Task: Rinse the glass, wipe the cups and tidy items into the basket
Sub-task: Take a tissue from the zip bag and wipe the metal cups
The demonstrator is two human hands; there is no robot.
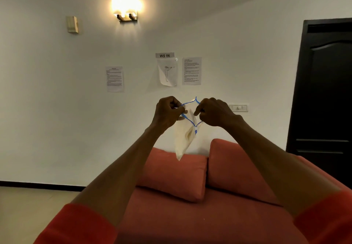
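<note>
Clear plastic, edged with a blue zip strip, hangs between two raised hands: seen from the head camera, a person holds a small zip bag open in mid-air, in front of a white wall and above a coral-red sofa. The left hand pinches one side of the bag's mouth with curled fingers; the right hand pinches the opposite side, so the blue rim is spread into a diamond shape. Inside sits something pale and folded, probably a cloth or wipe, though the film blurs it.

The risk lies in the grip: both holds are fingertip pinches on a thin, slippery rim, so a harder pull could tear the seal or slip one side free, and the bag would drop onto the cushions below. Reaching in means releasing one pinch, which would let the mouth collapse.

No glass, cups or basket appear in this view, so the wiping looks not yet begun.
</note>
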